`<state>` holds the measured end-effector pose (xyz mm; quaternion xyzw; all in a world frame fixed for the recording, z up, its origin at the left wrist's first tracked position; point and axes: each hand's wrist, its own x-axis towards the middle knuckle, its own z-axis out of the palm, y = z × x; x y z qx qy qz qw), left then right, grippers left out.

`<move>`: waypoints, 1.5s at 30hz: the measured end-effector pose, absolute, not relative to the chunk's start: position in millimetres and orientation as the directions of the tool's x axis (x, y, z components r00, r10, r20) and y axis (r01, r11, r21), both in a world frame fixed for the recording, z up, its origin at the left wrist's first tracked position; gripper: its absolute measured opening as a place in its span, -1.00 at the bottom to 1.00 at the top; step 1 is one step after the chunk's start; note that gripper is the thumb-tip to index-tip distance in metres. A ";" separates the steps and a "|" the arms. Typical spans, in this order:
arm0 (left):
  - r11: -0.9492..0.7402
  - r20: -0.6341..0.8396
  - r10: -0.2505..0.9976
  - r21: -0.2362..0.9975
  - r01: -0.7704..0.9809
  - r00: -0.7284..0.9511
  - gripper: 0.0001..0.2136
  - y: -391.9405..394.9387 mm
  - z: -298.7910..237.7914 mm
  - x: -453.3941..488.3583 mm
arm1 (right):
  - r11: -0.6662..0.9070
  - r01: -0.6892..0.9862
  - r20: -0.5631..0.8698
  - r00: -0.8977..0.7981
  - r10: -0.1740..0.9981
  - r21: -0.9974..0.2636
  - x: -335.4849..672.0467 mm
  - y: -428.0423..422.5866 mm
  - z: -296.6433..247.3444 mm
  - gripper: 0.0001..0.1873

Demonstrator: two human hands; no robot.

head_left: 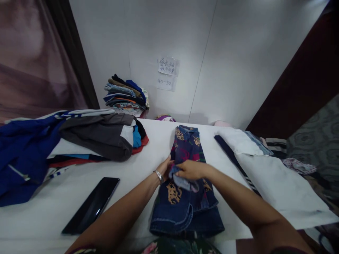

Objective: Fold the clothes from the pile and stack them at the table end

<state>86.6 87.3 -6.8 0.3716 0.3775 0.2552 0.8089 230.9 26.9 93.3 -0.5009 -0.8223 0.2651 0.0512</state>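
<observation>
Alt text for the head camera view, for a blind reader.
The left hand and right hand meet on a patterned denim shirt on a white table, the right pinching its fabric. A black phone lies left, near heaped clothes.

White wall [238,53], paper notes [167,73]; white table [39,208]; brown curtain [31,53] left.

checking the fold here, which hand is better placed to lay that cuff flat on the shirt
Right, probably. The right hand grips the bunched cuff on the denim shirt; the left hand only rests at the shirt's edge.
</observation>
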 end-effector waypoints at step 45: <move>-0.231 -0.180 0.901 0.571 0.787 0.395 -0.58 80.5 3.1 94.3 | -0.374 0.875 -0.035 0.382 0.923 -0.308 328.1 280.4 -7.6 -0.59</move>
